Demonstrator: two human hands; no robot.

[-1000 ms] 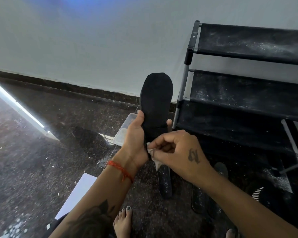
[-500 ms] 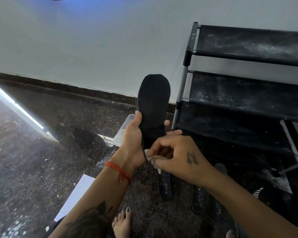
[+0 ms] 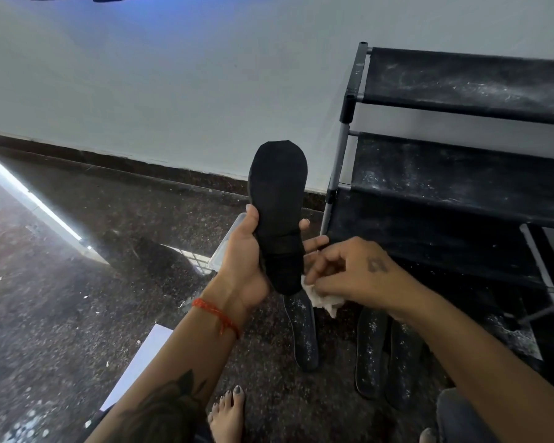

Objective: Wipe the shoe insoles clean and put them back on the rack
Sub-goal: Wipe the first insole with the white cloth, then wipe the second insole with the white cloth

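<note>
The left hand grips a black insole around its lower half, thumb on one edge and fingertips showing past the other, holding it upright with its long axis running from the heel by the palm up to the toe. The right hand pinches a crumpled white wipe just beside the heel end, to the right. A wiping stroke would likely travel up that axis, away from both hands. Three dusty insoles lie on the floor below, speckled white. The black shoe rack stands to the right, nearer the right hand, so it looks better placed to return the insole.
</note>
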